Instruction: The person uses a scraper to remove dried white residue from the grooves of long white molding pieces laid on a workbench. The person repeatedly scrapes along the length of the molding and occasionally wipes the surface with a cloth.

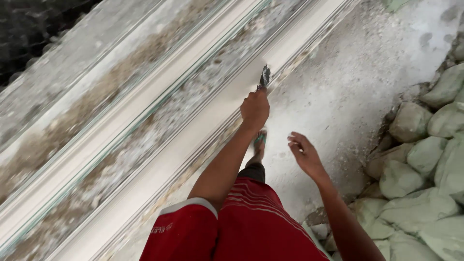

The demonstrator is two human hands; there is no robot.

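A person in red shorts works along a long white moulding (159, 145) laid on the ground, the left hand (254, 109) closed in a fist around the handle of a small dark scraper (264, 77), whose blade juts out just past the knuckles and touches the moulding's near edge. The right hand (304, 155) hangs free beside and a little behind it, fingers loosely curled, holding nothing. Under the left wrist a foot in a green sandal (260, 141) stands on the dusty floor (338, 92); pale filled sacks (425, 159) are heaped well off beyond the right hand. Working this edge cleanly seems to call for a low blade angle, light even pressure and strokes that follow the moulding's line.
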